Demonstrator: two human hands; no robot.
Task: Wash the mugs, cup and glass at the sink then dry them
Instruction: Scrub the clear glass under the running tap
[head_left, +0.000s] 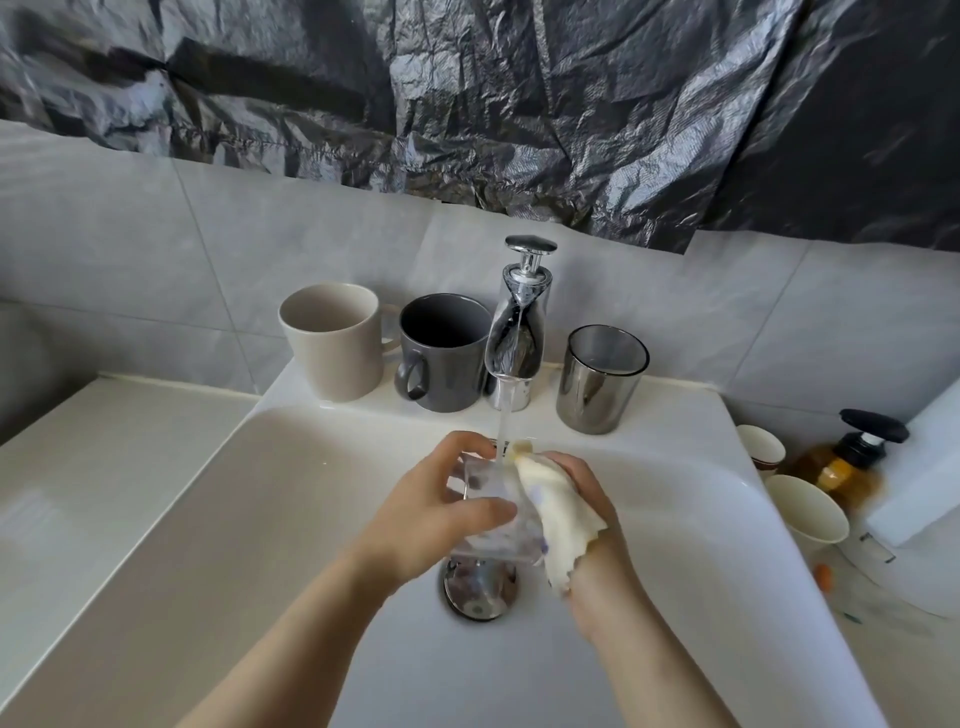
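Black crinkled plastic sheeting (519, 104) spans the top of the frame above pale grey wall tiles (130, 260). Below, a white sink (234, 519) fills the lower half. At centre, over the basin, the left hand (415, 525) grips a clear glass (496, 540), fingers and thumb wrapped round its side. The right hand (592, 499) clutches a cream cloth (556, 519) pressed against the glass. On the back ledge, left of centre, a beige mug (335, 343) and a dark grey mug (447, 358) stand side by side. Right of the chrome tap (519, 322) stands a smoky mirrored cup (600, 379). Water (503, 431) runs from the tap onto the glass. Beneath the hands lies the chrome drain (480, 592). An amber pump bottle (841, 467) sits at the right edge.
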